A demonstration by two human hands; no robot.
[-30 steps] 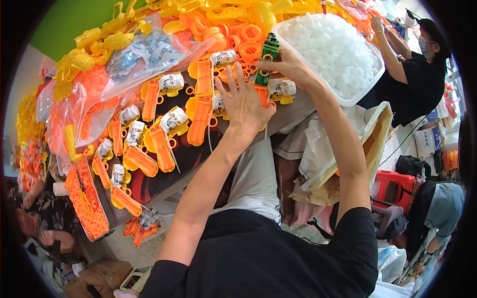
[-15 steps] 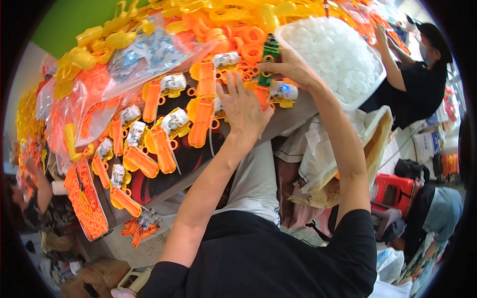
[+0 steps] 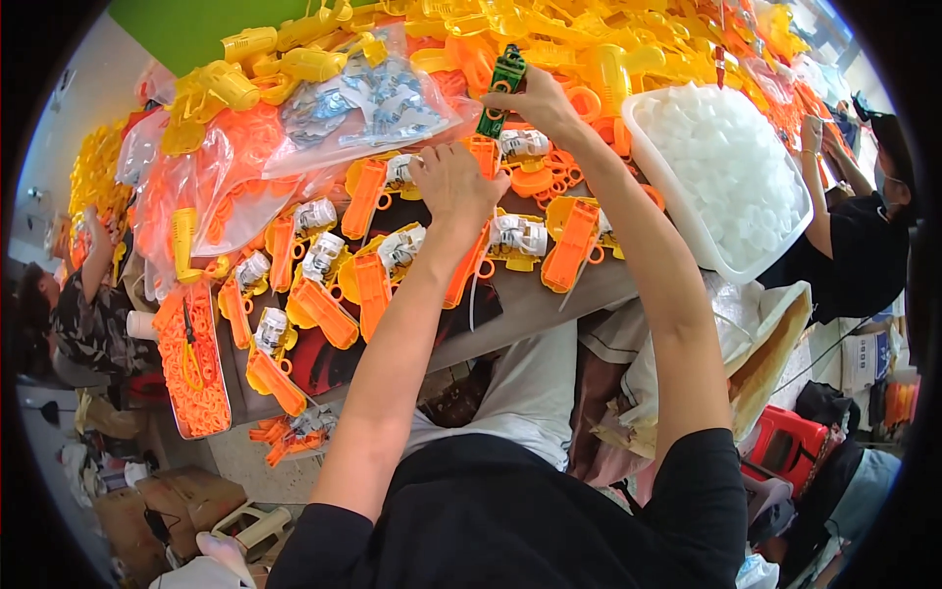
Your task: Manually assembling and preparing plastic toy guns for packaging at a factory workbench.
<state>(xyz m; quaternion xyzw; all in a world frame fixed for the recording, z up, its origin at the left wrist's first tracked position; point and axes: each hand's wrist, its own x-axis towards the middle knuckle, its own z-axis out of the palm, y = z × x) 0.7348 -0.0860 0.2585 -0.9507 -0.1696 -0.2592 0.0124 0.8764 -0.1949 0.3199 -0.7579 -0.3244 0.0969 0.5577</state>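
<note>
My right hand [image 3: 542, 103] grips a green and black handheld tool [image 3: 502, 83], upright, with its lower end over an orange toy part [image 3: 482, 147]. A white cylindrical piece [image 3: 524, 143] lies beside that part. My left hand [image 3: 457, 191] has its fingers curled down at the same orange part; the fingertips' contact is partly hidden. Around my hands several toy assemblies lie in rows, each an orange part on a yellow shell with a white piece. One such assembly [image 3: 571, 243] is at the right, another [image 3: 324, 312] to the left.
A white tub [image 3: 636, 162] of translucent caps stands right. Yellow shells [image 3: 235, 86] pile up behind, beside a plastic bag [image 3: 365, 108] of blue-white parts. At left is a tray [image 3: 228, 417] of orange rings with scissors. Co-workers sit at both sides; a red stool [image 3: 785, 442] stands low right.
The head view has shifted. My right hand has carried the green tool from the rightmost assembly to one farther back and left. My left hand has moved with it, its fingers now more curled.
</note>
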